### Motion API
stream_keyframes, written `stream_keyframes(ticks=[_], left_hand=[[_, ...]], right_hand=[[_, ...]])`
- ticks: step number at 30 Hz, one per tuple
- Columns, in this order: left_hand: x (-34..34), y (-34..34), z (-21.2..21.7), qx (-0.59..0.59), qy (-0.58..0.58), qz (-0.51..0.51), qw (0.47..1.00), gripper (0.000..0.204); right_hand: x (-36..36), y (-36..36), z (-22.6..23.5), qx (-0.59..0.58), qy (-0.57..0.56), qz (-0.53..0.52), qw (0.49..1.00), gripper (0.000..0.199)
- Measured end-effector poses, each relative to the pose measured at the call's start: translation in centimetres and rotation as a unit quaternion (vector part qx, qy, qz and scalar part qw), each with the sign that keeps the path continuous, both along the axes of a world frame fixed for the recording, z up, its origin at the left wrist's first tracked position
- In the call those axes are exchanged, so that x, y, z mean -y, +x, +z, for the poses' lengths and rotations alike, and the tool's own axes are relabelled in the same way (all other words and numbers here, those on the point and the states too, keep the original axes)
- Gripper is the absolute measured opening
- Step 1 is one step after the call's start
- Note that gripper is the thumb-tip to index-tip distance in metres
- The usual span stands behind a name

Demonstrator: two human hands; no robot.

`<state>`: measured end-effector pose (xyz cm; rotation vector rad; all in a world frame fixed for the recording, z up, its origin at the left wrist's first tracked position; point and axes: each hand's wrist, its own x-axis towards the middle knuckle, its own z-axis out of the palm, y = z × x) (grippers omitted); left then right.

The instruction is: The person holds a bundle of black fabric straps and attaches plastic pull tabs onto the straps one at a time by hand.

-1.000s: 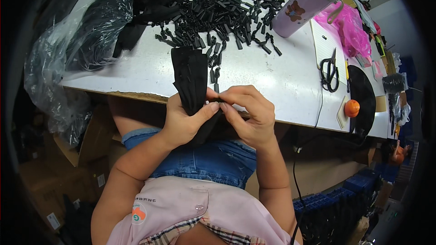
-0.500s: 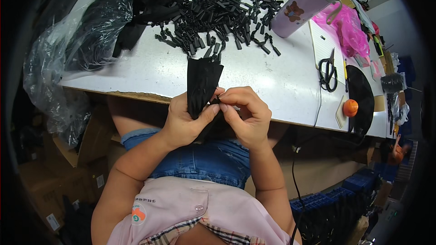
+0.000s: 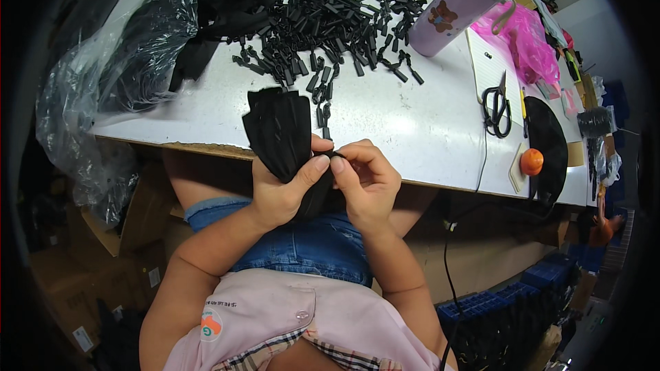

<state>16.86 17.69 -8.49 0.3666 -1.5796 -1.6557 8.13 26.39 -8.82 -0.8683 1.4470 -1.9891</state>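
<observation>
Both hands meet at the white worktop (image 3: pixel 412 124) edge: left hand (image 3: pixel 285 189) fingers grip a fanned bundle of black fabric strips (image 3: pixel 278 130), right hand (image 3: pixel 368 182) fingers pinch its lower end.

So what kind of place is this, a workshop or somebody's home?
Most likely a small workshop for hand assembly. A white table carries a heap of small black parts, clear bags of black material sit alongside, and both hands work a bundle of black straps.
</observation>
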Motion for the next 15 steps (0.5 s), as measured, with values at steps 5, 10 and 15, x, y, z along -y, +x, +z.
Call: stream_keyframes(ticks=[5, 10, 15], left_hand=[[0.2, 0.5, 0.7, 0.066, 0.199, -0.119, 0.971, 0.019], [0.5, 0.6, 0.5, 0.059, 0.19, -0.165, 0.966, 0.02], [0.6, 0.4, 0.6, 0.065, 0.146, -0.149, 0.976, 0.018]], right_hand=[[-0.7, -1.3, 0.4, 0.154, -0.013, 0.093, 0.984, 0.004], [-1.1, -2.0, 1.0, 0.247, 0.027, 0.159, 0.955, 0.007], [-0.7, -0.3, 0.3, 0.134, 0.014, 0.072, 0.988, 0.007]])
